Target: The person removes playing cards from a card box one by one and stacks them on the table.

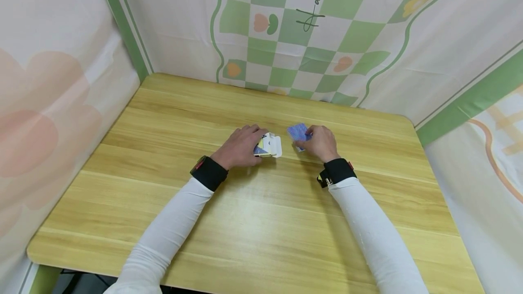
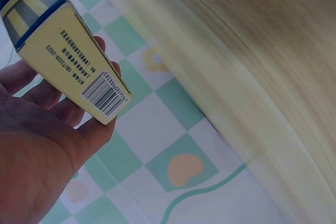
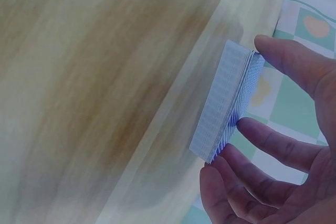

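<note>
Yellow, white and blue, the card box sat in the curl of my left hand, thumb and fingers around its sides, a barcode turned toward my wrist and the white flap sticking out toward my right hand. That one pinched a pack of playing cards between thumb and fingertips, its patterned blue back showing to me from above. The pack was just to the right of the box, near the flap but apart from it, over the pale wooden worktop; whether a lower corner brushed the wood, I could not tell. Handling both well, I judged, was mostly a matter of light, even pressure. The box looked like thin card, so a hard squeeze could have bowed its walls and narrowed its mouth; a gentle hold toward the closed end seemed better, with no finger lying across the opening. The pack's edge looked slightly slanted rather than square, and a loose pinch could have let cards slide, so truing it up against the worktop seemed worthwhile. The flap deserved care too: folded well back, it would be less likely to catch a corner. What, if anything, lay inside the box was hidden from me.
</note>
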`<state>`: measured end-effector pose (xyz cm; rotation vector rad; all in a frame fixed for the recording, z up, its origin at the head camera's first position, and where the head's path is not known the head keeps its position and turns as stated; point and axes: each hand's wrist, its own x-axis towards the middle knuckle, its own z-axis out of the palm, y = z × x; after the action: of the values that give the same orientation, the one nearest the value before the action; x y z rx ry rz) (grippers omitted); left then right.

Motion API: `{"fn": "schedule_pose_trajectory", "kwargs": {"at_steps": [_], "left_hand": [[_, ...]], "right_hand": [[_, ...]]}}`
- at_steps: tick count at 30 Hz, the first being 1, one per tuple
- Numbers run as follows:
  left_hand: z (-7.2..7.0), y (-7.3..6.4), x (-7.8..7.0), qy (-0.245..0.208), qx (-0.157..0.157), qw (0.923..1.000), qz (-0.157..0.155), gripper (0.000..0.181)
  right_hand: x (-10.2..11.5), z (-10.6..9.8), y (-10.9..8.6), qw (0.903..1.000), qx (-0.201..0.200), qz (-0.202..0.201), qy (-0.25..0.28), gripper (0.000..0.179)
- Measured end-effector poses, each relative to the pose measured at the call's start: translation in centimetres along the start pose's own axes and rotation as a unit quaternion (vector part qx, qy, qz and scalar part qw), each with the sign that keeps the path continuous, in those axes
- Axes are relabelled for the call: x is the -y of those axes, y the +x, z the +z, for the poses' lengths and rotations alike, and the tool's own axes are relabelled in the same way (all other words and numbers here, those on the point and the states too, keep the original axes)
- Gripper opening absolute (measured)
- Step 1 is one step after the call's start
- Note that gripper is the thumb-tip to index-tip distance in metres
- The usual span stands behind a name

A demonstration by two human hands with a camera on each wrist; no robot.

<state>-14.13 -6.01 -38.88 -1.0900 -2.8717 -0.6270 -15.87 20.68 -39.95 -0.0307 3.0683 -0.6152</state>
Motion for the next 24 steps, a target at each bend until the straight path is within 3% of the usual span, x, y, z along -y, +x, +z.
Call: {"fn": "schedule_pose_trajectory", "kwargs": {"at_steps": [9, 13, 16, 19, 24], "left_hand": [[0.2, 0.0, -0.1, 0.002, 0.004, 1.0, -0.002, 0.076], [0.1, 0.0, -0.2, 0.0, 0.003, 1.0, 0.0, 0.076], [0.0, 0.0, -0.3, -0.002, 0.001, 1.0, 0.002, 0.076], [0.0, 0.1, -0.3, 0.001, -0.002, 1.0, 0.003, 0.076], [0.0, 0.3, -0.5, 0.011, -0.011, 0.9999, 0.007, 0.076]], "right_hand": [[0.1, -0.1, -0.2, 0.9999, 0.002, 0.012, -0.002, 0.06], [0.5, -0.5, -0.4, 0.9998, -0.02, 0.006, 0.002, 0.059], [1.5, -0.8, -0.7, 0.9977, -0.052, -0.025, 0.034, 0.049], [2.8, -1.0, -1.1, 0.9893, -0.067, -0.073, 0.107, 0.031], [4.8, -1.2, -1.9, 0.9668, -0.034, -0.152, 0.202, 0.013]]}}
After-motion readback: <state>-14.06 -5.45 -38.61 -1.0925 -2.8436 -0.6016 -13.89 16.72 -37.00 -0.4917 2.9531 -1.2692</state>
